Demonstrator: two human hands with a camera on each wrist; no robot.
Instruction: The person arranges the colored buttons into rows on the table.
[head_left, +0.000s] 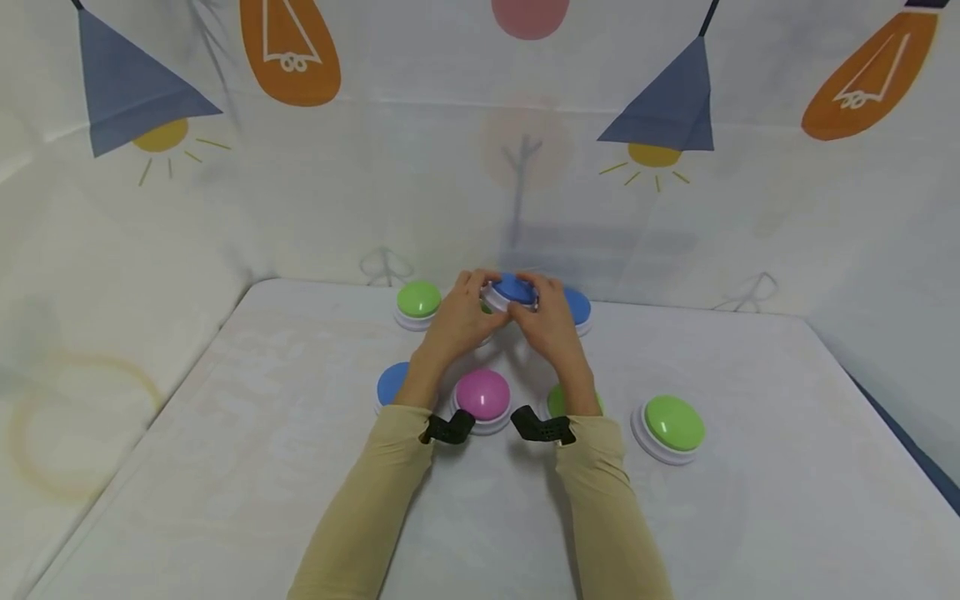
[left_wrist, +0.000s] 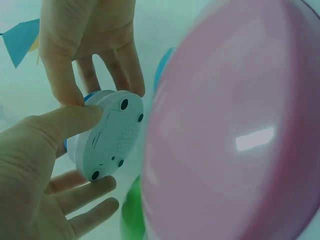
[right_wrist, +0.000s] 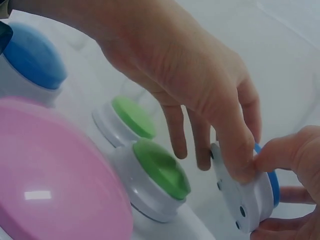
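Observation:
Both hands hold a blue dome push button (head_left: 514,288) with a white base, raised above the far part of the table. My left hand (head_left: 459,318) grips its left side, and my right hand (head_left: 549,322) grips its right side, thumbs close together at the near edge. In the left wrist view the white underside (left_wrist: 117,137) shows, with dark round feet and small speaker holes. A green button (right_wrist: 162,170) sits below the hands, mostly hidden by the left hand in the head view. Another blue button (head_left: 577,307) stands just behind the right hand.
On the white table (head_left: 750,533) stand a green button (head_left: 418,300) at back left, a blue button (head_left: 392,383) and a pink button (head_left: 483,395) in front, a green button (head_left: 556,402) partly under the right forearm, and another green button (head_left: 673,423) farther right. Patterned fabric (head_left: 420,192) hangs behind.

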